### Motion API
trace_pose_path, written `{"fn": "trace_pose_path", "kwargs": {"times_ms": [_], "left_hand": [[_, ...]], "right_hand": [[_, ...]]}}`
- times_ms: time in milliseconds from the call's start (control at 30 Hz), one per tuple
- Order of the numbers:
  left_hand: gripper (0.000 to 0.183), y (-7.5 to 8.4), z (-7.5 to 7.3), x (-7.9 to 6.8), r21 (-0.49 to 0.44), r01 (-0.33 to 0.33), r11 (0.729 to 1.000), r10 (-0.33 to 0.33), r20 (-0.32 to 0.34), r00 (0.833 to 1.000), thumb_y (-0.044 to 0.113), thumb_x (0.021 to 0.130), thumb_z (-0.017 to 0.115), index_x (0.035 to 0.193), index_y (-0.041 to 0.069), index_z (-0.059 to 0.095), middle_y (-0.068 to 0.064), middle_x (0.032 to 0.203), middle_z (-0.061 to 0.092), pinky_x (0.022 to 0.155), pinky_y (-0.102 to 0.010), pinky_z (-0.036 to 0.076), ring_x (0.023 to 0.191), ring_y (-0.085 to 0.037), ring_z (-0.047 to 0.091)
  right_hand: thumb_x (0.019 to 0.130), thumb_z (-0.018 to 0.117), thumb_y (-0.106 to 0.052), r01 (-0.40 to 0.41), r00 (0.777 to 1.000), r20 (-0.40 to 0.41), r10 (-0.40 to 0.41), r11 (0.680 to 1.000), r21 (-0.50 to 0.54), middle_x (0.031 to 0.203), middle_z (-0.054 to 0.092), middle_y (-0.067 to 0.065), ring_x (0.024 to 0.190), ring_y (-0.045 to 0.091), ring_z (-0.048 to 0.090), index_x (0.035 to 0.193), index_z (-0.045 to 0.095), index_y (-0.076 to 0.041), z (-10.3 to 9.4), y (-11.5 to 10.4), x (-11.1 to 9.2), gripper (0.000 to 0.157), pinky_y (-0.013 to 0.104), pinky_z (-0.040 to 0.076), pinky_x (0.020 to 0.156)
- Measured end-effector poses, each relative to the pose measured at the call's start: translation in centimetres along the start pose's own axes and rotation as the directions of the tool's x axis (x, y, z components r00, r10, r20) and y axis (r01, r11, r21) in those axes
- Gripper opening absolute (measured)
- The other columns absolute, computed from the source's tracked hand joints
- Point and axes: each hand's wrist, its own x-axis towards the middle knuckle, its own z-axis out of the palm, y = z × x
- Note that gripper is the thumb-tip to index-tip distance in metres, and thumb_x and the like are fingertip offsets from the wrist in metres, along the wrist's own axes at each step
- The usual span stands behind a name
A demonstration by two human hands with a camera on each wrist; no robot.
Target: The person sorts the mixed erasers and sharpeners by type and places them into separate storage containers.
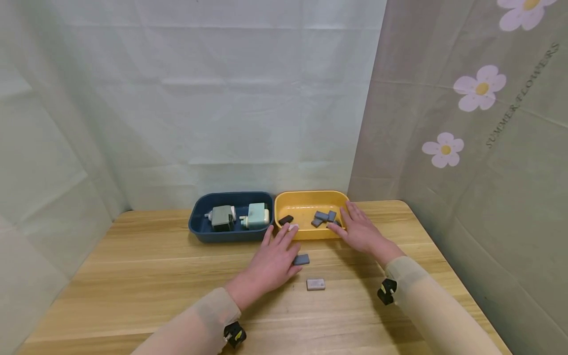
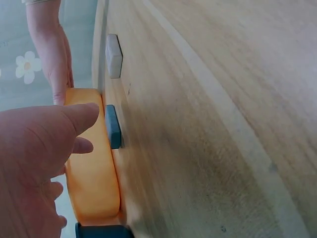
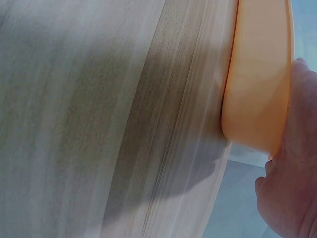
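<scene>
My left hand (image 1: 272, 259) reaches toward the front left of the yellow bin (image 1: 310, 236), fingers spread. A small white piece (image 1: 293, 227) shows by its fingertips. Under that hand's thumb side, a blue-grey block (image 1: 301, 259) lies on the table; a pale printed block (image 1: 315, 284) lies closer to me. At the bin's right end, my right hand (image 1: 361, 231) has its fingers spread over the rim and its thumb inside, near a dark block (image 1: 334, 224). Several blue-grey blocks (image 1: 322, 216) and a black block (image 1: 286, 220) lie in the bin.
A dark blue bin (image 1: 230, 237) stands directly left of the yellow one. It holds a grey-green squarish bottle (image 1: 222, 217) and a mint-coloured one (image 1: 256, 215). Curtains (image 1: 222, 108) hang behind the wooden table (image 1: 133, 276) and along its sides.
</scene>
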Motion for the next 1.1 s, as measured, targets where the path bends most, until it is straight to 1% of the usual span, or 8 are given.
{"fn": "trace_pose_path", "kwargs": {"times_ms": [333, 567, 933, 1100], "left_hand": [[0.05, 0.1, 0.4, 0.2, -0.009, 0.005, 1.0, -0.005, 0.02, 1.0, 0.057, 0.106, 0.07, 0.135, 0.017, 0.078, -0.015, 0.182, 0.024, 0.131, -0.07, 0.017, 0.169, -0.038, 0.017], [0.044, 0.2, 0.6, 0.2, 0.012, -0.008, 1.0, 0.008, 0.0, 1.0, 0.054, 0.106, 0.072, 0.123, 0.015, 0.081, -0.017, 0.18, 0.027, 0.13, -0.07, 0.022, 0.167, -0.038, 0.023], [0.042, 0.3, 0.9, 0.2, 0.058, -0.005, 0.998, 0.006, -0.009, 1.0, 0.052, 0.105, 0.074, 0.121, 0.014, 0.082, -0.016, 0.181, 0.026, 0.13, -0.07, 0.021, 0.167, -0.037, 0.022], [0.041, 0.4, 1.1, 0.3, 0.074, 0.0, 0.997, 0.002, -0.015, 1.0, 0.052, 0.104, 0.076, 0.121, 0.015, 0.082, -0.016, 0.18, 0.027, 0.13, -0.07, 0.021, 0.167, -0.037, 0.024]], "right_hand": [[0.114, 0.038, -0.068, -0.002, 1.0, 0.005, 0.002, 1.0, -0.008, 0.182, 0.002, 0.027, 0.168, 0.047, 0.005, 0.171, 0.022, 0.009, 0.0, 0.0, 0.1, 0.096, 0.06, 0.007, 0.134], [0.114, 0.038, -0.068, -0.003, 1.0, 0.005, 0.003, 1.0, -0.005, 0.182, 0.002, 0.027, 0.168, 0.046, 0.003, 0.171, 0.022, 0.008, 0.1, 0.1, 0.2, 0.097, 0.06, 0.007, 0.135], [0.114, 0.038, -0.068, -0.013, 1.0, 0.02, 0.013, 1.0, -0.007, 0.183, 0.0, 0.025, 0.169, 0.044, 0.001, 0.172, 0.02, 0.007, 0.0, 0.0, 0.2, 0.096, 0.058, 0.006, 0.135], [0.115, 0.039, -0.066, -0.006, 1.0, 0.01, 0.006, 1.0, -0.008, 0.182, 0.002, 0.027, 0.168, 0.045, 0.004, 0.171, 0.022, 0.008, 0.0, -0.1, 0.1, 0.095, 0.059, 0.007, 0.135]]}}
